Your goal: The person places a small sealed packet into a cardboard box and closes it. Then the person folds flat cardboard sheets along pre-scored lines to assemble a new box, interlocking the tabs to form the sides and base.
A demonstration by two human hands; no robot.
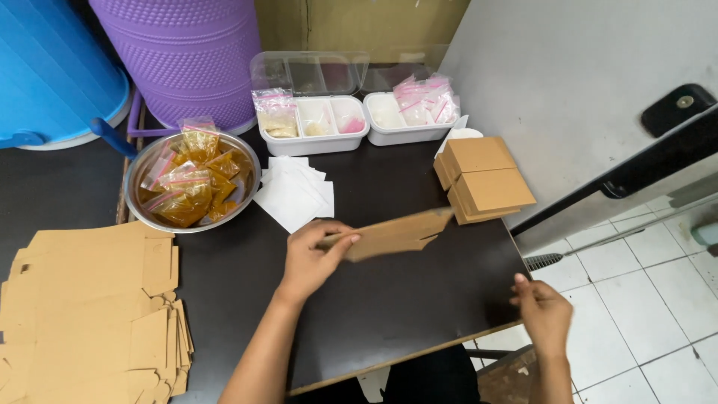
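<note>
**Flat box in one hand, other hand off the edge**

While I'm looking down, the biggest thing is the dark table, with a blue tub and a purple bin up at the far left corner. Down at my left sits a fat pile of flat cardboard blanks. Next size down: a steel bowl full of little bags of yellow-brown powder, then two white trays at the back holding pink-zip baggies, and a stack of folded brown boxes at the right edge. Some white paper sheets lie between the bowl and the boxes.

My left hand is pinching one flat blank by its left end, fingers closed on it, so it's up off the table around the middle, tilted with the far end higher. My right hand is past the table's right corner over the tiled floor, fingers loosely curled, holding nothing as far as I can see.
</note>
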